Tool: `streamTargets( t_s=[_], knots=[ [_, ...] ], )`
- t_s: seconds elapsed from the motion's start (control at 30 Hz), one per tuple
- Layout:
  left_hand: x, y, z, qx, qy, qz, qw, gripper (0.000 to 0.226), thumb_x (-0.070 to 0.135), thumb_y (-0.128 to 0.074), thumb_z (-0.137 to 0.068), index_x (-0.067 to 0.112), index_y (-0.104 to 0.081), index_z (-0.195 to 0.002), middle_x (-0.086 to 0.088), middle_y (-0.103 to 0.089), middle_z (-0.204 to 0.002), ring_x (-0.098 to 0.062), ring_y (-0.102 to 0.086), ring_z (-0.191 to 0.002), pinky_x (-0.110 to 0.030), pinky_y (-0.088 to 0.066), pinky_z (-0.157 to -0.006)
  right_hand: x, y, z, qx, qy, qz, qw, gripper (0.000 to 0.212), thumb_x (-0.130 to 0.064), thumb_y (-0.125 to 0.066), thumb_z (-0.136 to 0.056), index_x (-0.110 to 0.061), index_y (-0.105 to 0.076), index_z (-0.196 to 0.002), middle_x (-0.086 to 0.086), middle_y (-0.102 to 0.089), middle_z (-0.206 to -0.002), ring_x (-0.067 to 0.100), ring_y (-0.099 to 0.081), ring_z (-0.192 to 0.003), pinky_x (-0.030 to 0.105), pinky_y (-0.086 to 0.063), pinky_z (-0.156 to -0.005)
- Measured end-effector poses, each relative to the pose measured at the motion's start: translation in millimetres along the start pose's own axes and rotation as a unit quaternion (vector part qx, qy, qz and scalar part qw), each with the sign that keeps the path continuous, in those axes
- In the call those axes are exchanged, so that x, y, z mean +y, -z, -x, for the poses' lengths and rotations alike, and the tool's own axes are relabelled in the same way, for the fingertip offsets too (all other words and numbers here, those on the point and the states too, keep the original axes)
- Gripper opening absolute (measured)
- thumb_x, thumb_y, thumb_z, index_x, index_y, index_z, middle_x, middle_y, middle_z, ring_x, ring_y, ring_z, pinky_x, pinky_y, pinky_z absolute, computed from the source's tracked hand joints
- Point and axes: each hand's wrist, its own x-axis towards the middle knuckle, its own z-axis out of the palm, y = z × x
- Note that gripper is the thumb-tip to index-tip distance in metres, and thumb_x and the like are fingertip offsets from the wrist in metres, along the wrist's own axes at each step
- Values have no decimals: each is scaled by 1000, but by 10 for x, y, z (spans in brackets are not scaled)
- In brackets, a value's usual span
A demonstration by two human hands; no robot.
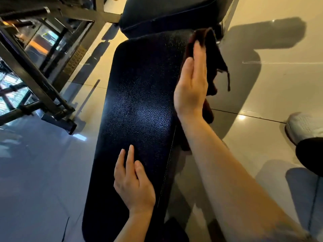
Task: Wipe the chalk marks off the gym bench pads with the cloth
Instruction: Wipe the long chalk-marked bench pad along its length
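Right hand: fingers straight, flat against dark maroon cloth, pressing it on right edge of long black textured-vinyl bench pad, near far right corner. Cloth hangs over that edge, loose strip dangling.
Left hand: fingers extended, relaxed, resting on pad top near its near end, holding nothing.
Second black pad: beyond far end of long pad, tilted.
Glossy cream floor tiles: around bench.
Black metal rack frame: left of bench.
White shoe: on floor, right.
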Motion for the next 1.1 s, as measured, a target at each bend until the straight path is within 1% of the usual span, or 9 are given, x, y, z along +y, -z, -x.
streamTargets(
  t_s=[0.07,0.27,0.37,0.47,0.53,0.67,0.8,0.97,1.1],
  knots=[
    [-13,-6,8,-6,10,-9,1000,54,45,-23,-91,33,-44,-139,0,-42,-148,-18,-37,-135,-37,-23,-100,-7,-10,-416,-19,-12,-17,1000,51,-23,-28,-101,0,-38,-144,12,-40,-151,18,-32,-142,14,-20,-113],
    [72,22,9,-15,31,-43,998,49,44,-23,-93,37,-39,-139,0,-42,-148,-17,-36,-134,-36,-21,-102,107,17,55,-13,9,-12,1000,49,-19,-30,-103,-1,-28,-149,11,-29,-157,19,-23,-147,38,-20,-121],
    [101,28,-4,-14,40,-43,998,47,43,-23,-93,38,-36,-138,-1,-42,-148,-17,-36,-134,-41,-24,-106,206,156,1019,-55,3,72,996,56,-34,-26,-105,-17,-9,-155,-11,-7,-161,16,-11,-150,40,-14,-121],
    [98,24,-9,-13,22,-39,999,46,39,-25,-93,32,-38,-136,-6,-44,-146,-18,-38,-133,-44,-30,-103,287,262,1663,-116,-18,115,986,55,-49,-15,-104,-32,1,-154,-26,8,-159,10,-2,-150,31,-5,-121],
    [54,24,-11,-14,26,-39,999,46,39,-26,-94,32,-38,-137,-5,-43,-147,-13,-34,-132,-42,-31,-105,263,236,1652,-117,-53,107,986,57,-50,-15,-104,-24,-3,-153,-23,3,-160,11,-4,-150,29,-4,-121],
    [77,8,10,-4,52,-22,998,46,42,-24,-93,38,-37,-137,8,-38,-147,-2,-30,-133,-37,-29,-109,181,146,1140,-57,-5,71,996,56,-39,-26,-104,-13,-14,-152,-3,-17,-156,10,-12,-148,29,-11,-121],
    [92,19,17,-4,58,-36,998,46,41,-24,-94,37,-37,-138,3,-40,-148,0,-29,-132,-33,-25,-110,92,31,299,-22,-39,58,997,61,-29,-37,-100,0,-19,-151,13,-20,-159,20,-15,-148,30,-13,-122],
    [88,31,25,-9,46,-35,998,45,42,-25,-95,37,-37,-138,1,-43,-147,-7,-33,-134,-35,-27,-110,84,10,-225,-31,-39,62,997,58,-27,-33,-103,0,-17,-152,13,-17,-161,22,-11,-150,38,-12,-122],
    [84,37,49,-8,41,-39,998,45,43,-24,-96,38,-34,-139,0,-41,-148,-2,-27,-133,-33,-25,-108,93,147,420,-70,-24,72,995,55,-28,-25,-102,-5,-13,-151,7,-13,-161,17,-8,-150,31,-7,-123]
  ],
)
